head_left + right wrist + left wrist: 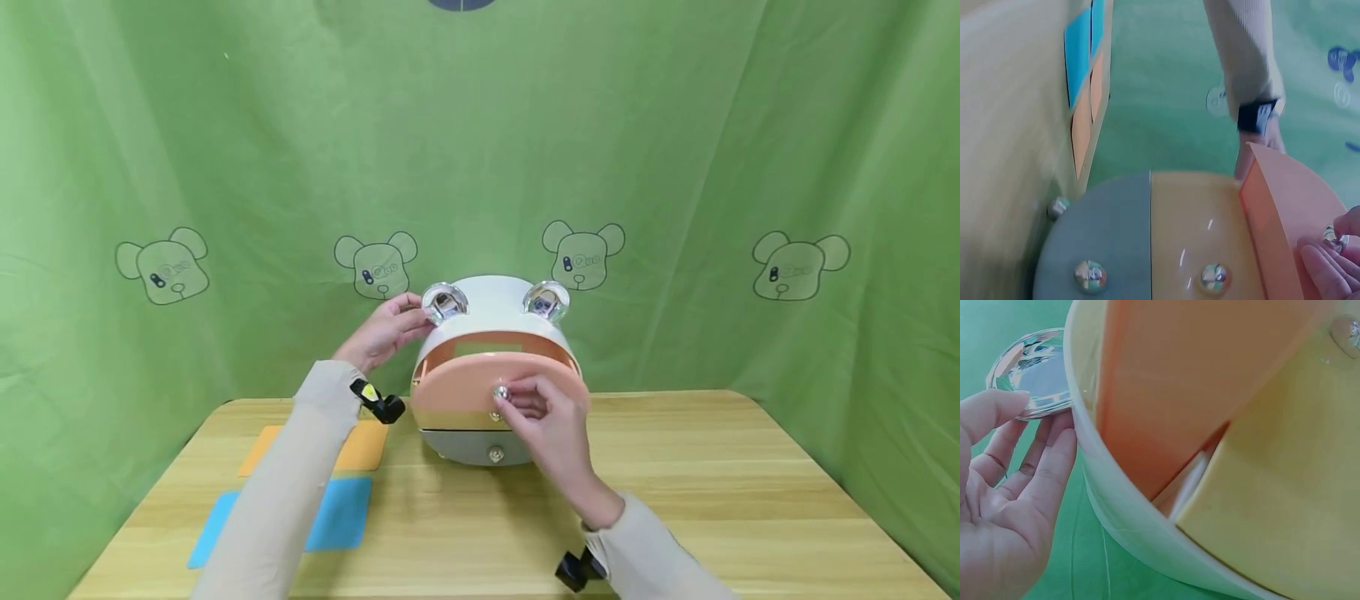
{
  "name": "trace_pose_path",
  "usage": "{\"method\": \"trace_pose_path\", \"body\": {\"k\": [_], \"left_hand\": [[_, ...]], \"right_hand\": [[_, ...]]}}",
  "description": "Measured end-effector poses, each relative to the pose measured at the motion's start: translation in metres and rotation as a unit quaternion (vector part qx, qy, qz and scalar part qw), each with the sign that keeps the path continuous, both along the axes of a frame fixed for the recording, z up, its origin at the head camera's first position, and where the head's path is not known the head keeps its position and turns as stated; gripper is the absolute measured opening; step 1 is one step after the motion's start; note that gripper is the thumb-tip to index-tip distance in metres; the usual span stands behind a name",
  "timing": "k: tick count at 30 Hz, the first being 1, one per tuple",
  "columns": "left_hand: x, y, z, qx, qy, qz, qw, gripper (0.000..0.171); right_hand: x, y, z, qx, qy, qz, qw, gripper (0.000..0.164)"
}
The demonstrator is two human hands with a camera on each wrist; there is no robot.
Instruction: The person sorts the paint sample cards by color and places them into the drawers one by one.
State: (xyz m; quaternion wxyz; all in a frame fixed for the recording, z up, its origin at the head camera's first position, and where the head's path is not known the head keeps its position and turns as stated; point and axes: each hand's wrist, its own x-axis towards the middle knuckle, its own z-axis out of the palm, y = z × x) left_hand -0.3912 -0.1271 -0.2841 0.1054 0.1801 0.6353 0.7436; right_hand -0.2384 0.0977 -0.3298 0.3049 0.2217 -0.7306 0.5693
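A rounded white cabinet with three drawers and shiny silver ears stands on the table. Its top drawer, with a pink front, is pulled partway out. My right hand pinches the silver knob of that drawer between thumb and fingers. My left hand holds the silver ear on the left, thumb on its face and fingers behind. Below the pink front are a yellow drawer and a grey drawer, both closed. In the left wrist view the pink drawer's side shows.
Orange cards and blue cards lie on the left of the wooden table, partly covered by my left sleeve. A green curtain printed with bear heads hangs behind the table and along its sides.
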Motion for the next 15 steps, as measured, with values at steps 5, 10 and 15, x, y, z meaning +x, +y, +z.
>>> {"method": "trace_pose_path", "body": {"k": [5,10,15], "left_hand": [[0.000,0.000,0.002,-0.005,0.008,-0.002,1.0000,0.014],[0.001,0.001,0.001,-0.007,0.008,0.001,0.9999,0.014],[0.001,0.000,-0.002,-0.003,0.011,0.009,0.9999,0.013]], "right_hand": [[-0.011,-0.005,0.014,0.005,-0.048,-0.016,0.999,0.016],[-0.020,-0.005,0.019,0.003,-0.070,-0.017,0.997,0.017],[-0.026,-0.004,0.019,0.011,-0.079,-0.020,0.997,0.017]]}}
